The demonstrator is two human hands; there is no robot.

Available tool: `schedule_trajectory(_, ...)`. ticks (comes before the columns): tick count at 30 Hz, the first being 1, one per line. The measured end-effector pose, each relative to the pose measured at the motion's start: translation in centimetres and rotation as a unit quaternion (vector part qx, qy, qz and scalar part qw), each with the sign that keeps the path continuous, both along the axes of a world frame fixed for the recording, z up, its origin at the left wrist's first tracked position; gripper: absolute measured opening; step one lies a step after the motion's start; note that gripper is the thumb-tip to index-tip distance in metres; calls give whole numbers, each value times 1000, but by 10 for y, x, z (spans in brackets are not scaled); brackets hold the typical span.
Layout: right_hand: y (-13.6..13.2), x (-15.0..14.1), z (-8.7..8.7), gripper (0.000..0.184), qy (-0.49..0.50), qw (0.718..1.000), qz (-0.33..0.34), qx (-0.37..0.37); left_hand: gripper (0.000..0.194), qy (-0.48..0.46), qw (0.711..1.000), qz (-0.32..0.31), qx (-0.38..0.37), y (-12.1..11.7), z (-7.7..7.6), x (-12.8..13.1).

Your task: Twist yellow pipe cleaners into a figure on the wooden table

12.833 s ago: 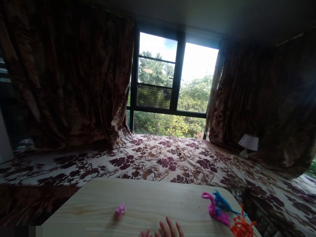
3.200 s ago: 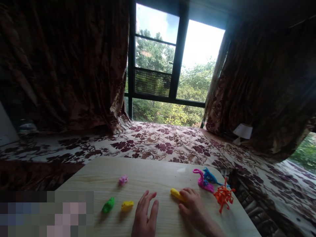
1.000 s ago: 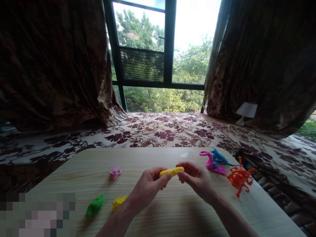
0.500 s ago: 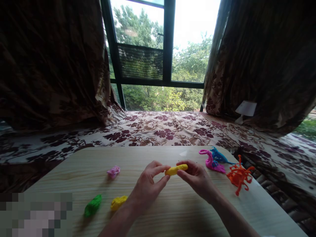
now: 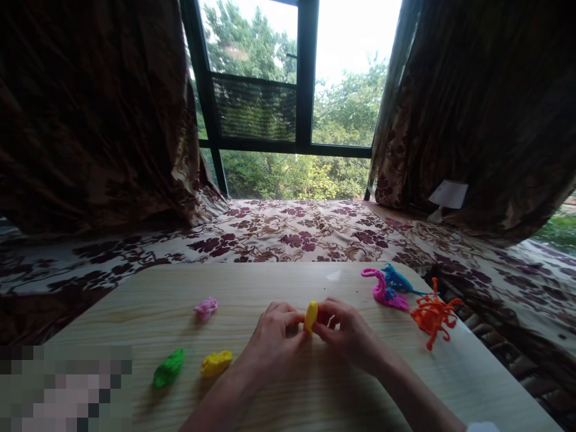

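Observation:
Between my two hands is a small yellow roll of modelling clay point(image 5: 311, 317), its long side pointing away from me. The fingertips of my left hand point(image 5: 276, 330) press on its left side. From the right, the thumb and fingers of my right hand point(image 5: 348, 333) pinch it. Left of my left forearm lies a second, lumpy yellow piece of clay point(image 5: 216, 363), with a green clay lump point(image 5: 168, 368) beside it. Farther back on the left is a small pink clay lump point(image 5: 206, 309).
On the table's point(image 5: 252, 279) right side lie a magenta clay figure with a curved neck point(image 5: 382, 290), a blue clay figure point(image 5: 399, 279) and an orange clay figure with several arms point(image 5: 435, 318). A floral cloth point(image 5: 301, 231) covers the surface beyond.
The yellow roll has turned from lying sideways to pointing away from me. Both hands have come closer together around it and moved slightly lower.

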State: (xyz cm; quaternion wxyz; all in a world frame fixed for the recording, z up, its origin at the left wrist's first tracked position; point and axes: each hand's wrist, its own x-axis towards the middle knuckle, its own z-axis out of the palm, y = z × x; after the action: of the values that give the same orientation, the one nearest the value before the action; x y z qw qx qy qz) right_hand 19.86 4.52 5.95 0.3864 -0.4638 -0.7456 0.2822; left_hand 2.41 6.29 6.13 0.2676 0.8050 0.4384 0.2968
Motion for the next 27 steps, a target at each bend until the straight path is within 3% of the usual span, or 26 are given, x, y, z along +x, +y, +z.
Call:
schedule_trajectory(20,5,-1,-13,10,-151,988,-24,23,15,88,995,-10,42,6,0,-1)
schedule_trajectory(27,2,-2,-13,12,-172,984,-43,33,18,124,989,29,80,-2,-6,1)
